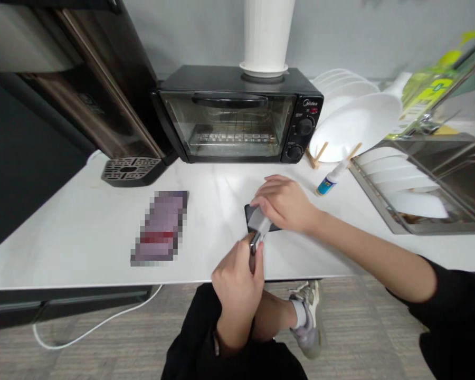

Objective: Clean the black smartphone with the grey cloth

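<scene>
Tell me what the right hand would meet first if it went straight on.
The right hand points left across the counter; probably the black grated tray, passing behind the pixelated flat item, though depth is unclear.

Bright glare lies on the white countertop (217, 184); frame edges bow.

Your right arm (374, 253) extending in from the side, forearm bare, your right hand (285, 203) curving downward, fingers (269, 184) held together, your left hand (237, 285) clenching just nearer you, your left forearm (233, 330) bending up close to your body
</scene>
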Demonstrator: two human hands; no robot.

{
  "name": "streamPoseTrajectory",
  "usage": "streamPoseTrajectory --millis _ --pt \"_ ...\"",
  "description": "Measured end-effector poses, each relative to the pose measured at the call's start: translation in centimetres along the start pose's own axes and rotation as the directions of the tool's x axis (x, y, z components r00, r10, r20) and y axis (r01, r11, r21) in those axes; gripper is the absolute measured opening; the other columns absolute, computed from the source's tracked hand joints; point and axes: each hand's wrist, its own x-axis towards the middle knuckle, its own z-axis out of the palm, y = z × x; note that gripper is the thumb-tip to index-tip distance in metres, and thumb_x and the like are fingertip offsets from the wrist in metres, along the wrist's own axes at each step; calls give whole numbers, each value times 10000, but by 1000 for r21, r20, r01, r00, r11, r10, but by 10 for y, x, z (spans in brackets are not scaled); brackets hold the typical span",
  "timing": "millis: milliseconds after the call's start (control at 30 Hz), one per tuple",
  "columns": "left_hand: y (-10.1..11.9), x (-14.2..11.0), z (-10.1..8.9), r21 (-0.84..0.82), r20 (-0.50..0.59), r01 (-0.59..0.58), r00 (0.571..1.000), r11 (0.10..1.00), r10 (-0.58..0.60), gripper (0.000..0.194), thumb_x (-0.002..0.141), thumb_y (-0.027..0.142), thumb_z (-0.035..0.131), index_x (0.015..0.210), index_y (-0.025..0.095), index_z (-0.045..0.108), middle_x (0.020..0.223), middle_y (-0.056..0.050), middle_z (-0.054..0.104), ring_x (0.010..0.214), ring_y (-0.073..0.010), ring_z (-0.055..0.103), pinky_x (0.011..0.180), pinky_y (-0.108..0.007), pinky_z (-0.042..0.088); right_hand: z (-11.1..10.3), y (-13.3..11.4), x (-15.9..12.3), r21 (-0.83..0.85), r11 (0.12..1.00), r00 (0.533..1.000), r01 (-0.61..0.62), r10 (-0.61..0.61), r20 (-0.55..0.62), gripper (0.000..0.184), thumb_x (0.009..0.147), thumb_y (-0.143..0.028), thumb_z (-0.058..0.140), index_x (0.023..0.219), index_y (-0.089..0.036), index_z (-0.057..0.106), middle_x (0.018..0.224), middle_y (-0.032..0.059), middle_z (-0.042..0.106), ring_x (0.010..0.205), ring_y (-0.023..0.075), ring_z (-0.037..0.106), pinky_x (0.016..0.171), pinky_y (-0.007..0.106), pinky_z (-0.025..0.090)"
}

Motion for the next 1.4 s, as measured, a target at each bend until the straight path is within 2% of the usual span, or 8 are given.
streamPoseTrajectory --millis 133,300,367,533,767,967,1200,1400 --pt "-3 -3 2 35 0 -31 1000 999 31 240 1023 324 555 834 206 644 610 -26 672 551 -199 673 553 -289 410 15 -9 -4 46 935 935 353 -350 -64 525 1082 -396 286 936 -182 743 806 42 722 798 204 648 844 365 469" --pt "0 -1 0 2 0 1 1000 1000 -1 185 1013 352 652 1128 209 679 722 -1 737 611 -165 707 582 -254 416 13 38 -7 75 996 987 -50 60 -150 567 1097 -308 221 860 -169 717 785 75 731 774 210 662 883 385 462" --pt "-1 -2 0 8 -9 -31 999 999 31 186 1013 336 654 1141 203 675 740 -1 742 601 -158 701 573 -254 410 14 29 -10 81 995 981 -56 70 -179 549 1093 -297 235 856 -176 716 796 69 735 825 213 673 950 394 452" --pt "-8 -3 3 111 -56 -108 992 988 115 393 1063 389 495 725 209 581 539 -20 599 469 -194 609 500 -319 355 25 -17 -10 18 935 920 354 -345 -189 445 1074 -366 351 830 -207 688 721 3 670 739 186 606 815 350 440" --pt "-4 -1 2 16 -30 -57 998 998 57 232 991 346 695 1184 219 669 828 -5 779 632 -143 717 584 -246 409 15 35 -11 56 991 974 -117 126 -189 535 1086 -273 229 804 -183 675 750 59 700 748 198 610 919 394 425" --pt "-10 -6 6 84 -82 -94 992 992 101 339 1038 408 550 777 200 612 545 -13 601 469 -191 605 505 -313 360 27 -14 -8 -19 910 881 414 -406 -242 425 1083 -387 365 802 -219 635 714 -1 629 742 188 559 805 349 421" --pt "-2 -2 2 22 -38 -28 999 999 28 188 987 349 690 1120 216 677 712 22 721 566 -153 678 555 -264 396 19 33 -10 10 1000 963 8 -5 -268 483 1092 -273 214 771 -217 571 719 37 628 723 202 536 859 390 413" --pt "-7 -4 4 51 -37 -51 998 997 53 269 1015 385 600 819 204 635 572 4 617 490 -186 619 510 -306 366 28 -8 -7 33 919 897 392 -375 -233 413 1082 -356 317 837 -218 619 738 8 632 742 195 547 827 367 421"
